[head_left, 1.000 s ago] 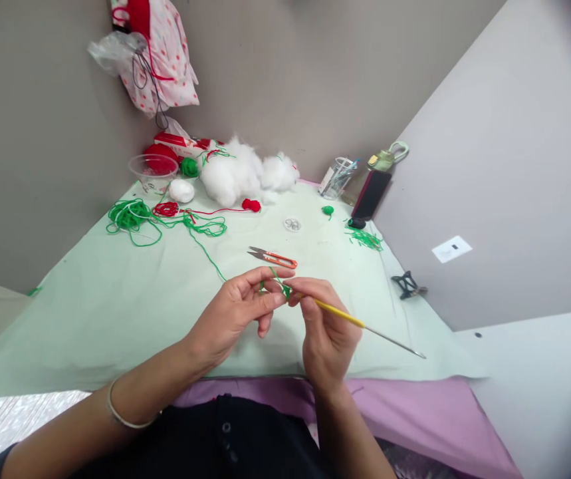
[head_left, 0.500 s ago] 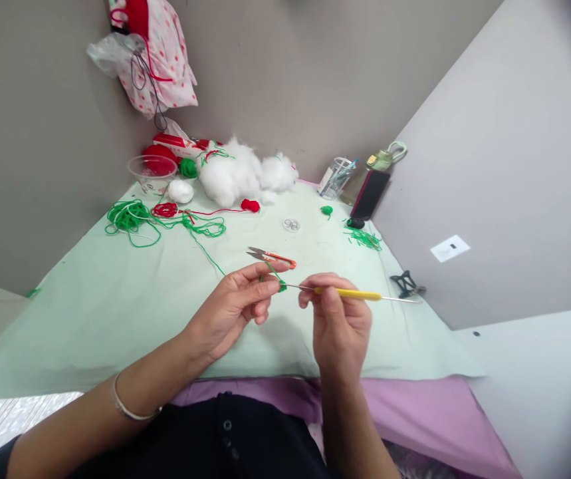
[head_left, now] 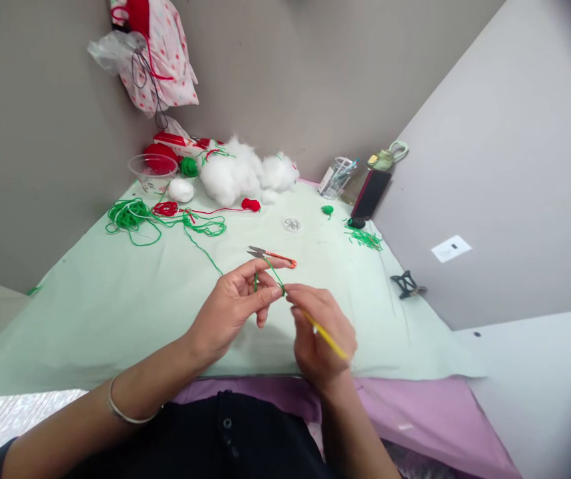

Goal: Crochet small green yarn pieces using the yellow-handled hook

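My left hand (head_left: 235,303) pinches a small piece of green crochet between thumb and fingers, with green yarn (head_left: 274,271) stretched over its raised index finger. A strand runs from that hand back to a loose green tangle. In my right hand (head_left: 322,336) is a crochet hook (head_left: 326,334) with a yellow handle, now angled down to the right. Its metal tip is hidden by the fingers, close against the green work. Just beyond my left fingertips lie orange-handled thread snips (head_left: 278,256), blades pointing left.
White stuffing (head_left: 232,173) is heaped at the back. Green yarn (head_left: 128,214), red yarn and a clear tub (head_left: 153,174) are at the left. A small dish of rings (head_left: 292,224) lies mid-table. A cup of tools (head_left: 338,178), a phone (head_left: 372,194) and green clippings (head_left: 365,238) are at the right.
My right hand has moved left and closer to the left fingertips, tilting the crochet hook from nearly level to slanting down to the right. My left hand has stayed almost in place.
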The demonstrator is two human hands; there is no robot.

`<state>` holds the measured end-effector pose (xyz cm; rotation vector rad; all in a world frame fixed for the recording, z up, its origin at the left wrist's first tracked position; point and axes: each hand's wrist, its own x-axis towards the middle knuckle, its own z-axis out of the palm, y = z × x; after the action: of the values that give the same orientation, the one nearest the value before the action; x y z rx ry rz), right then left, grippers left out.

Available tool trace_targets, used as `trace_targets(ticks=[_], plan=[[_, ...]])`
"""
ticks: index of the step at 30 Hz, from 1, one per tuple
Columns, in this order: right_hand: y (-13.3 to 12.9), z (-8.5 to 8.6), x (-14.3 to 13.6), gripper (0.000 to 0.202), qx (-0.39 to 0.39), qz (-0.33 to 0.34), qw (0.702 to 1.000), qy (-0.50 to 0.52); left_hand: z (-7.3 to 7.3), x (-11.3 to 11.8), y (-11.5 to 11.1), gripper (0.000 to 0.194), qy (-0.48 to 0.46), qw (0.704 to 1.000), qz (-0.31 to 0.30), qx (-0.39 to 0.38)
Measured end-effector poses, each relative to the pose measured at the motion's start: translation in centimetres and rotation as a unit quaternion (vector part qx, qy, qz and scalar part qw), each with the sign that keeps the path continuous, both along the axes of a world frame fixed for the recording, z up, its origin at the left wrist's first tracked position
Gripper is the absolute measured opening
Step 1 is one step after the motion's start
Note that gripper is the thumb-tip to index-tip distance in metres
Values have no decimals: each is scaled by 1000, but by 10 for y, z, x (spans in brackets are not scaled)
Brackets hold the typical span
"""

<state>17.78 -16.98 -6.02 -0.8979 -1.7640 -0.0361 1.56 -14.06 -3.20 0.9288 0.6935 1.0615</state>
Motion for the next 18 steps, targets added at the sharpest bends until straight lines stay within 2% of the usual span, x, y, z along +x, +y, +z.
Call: trace_targets(ticks=[2, 3, 6, 8, 9, 11, 13, 15, 16, 18], plan=[[1, -5, -2, 38, 45, -27, 998, -33, -2, 1, 1, 42, -37, 998, -33, -48], [1, -6, -3, 38, 39, -35, 998, -21, -3, 1, 1, 43, -56, 994, -55, -79], [1, 2, -4, 27, -46, -8, 991, 125, -4, 0, 3, 40, -91, 983, -89, -130], [2, 8, -4, 26, -102, 31, 967, 230, -3, 1, 2, 39, -91, 986, -76, -119], [2, 9, -5, 26, -122, 45, 960, 248, -3, 2, 1, 40, -88, 988, -64, -108], [3, 7, -7, 24, -120, 34, 972, 200, -3, 4, -2, 46, -81, 992, -43, -88], [4, 1, -9, 27, -47, -17, 994, 94, -4, 6, -4, 51, -83, 992, -41, -86], [4, -4, -9, 36, 21, -50, 998, 34, -5, 6, -4, 47, -94, 988, -65, -106], [4, -4, -8, 36, 25, -49, 998, 42, -6, 5, -3, 44, -101, 984, -80, -120], [4, -1, -5, 28, -30, -23, 991, 127, -5, 2, 0, 36, -115, 979, -96, -139]])
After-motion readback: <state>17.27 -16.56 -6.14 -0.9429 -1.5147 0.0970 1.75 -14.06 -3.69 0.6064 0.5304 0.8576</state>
